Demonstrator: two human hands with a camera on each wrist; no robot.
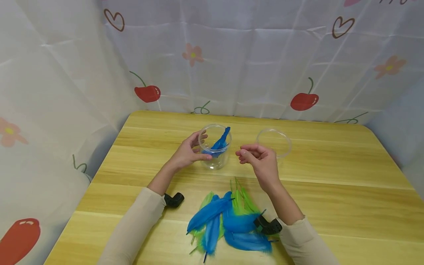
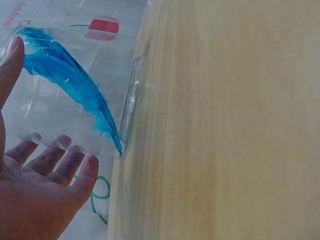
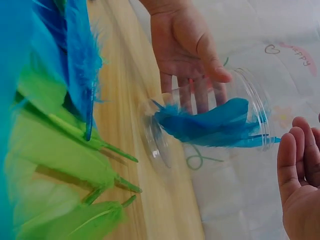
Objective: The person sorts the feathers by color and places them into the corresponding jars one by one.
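Note:
A clear plastic jar (image 1: 215, 163) stands uncapped on the table with blue feathers (image 1: 220, 142) inside, one tip poking above the rim. My left hand (image 1: 189, 150) holds the jar from its left side, thumb on the near wall and fingers around the far one. In the left wrist view the fingertips (image 2: 89, 164) meet the clear wall. Just right of the jar's mouth, my right hand (image 1: 263, 163) hovers with loosely bent fingers and nothing in them. The right wrist view shows that hand (image 3: 305, 185) apart from the jar.
A pile of blue feathers (image 1: 212, 213) and green feathers (image 1: 246, 200) lies in front of the jar, partly under the right wrist. Behind the right hand rests a round transparent lid (image 1: 289, 141). A printed curtain (image 1: 232, 73) hangs along the table's back edge.

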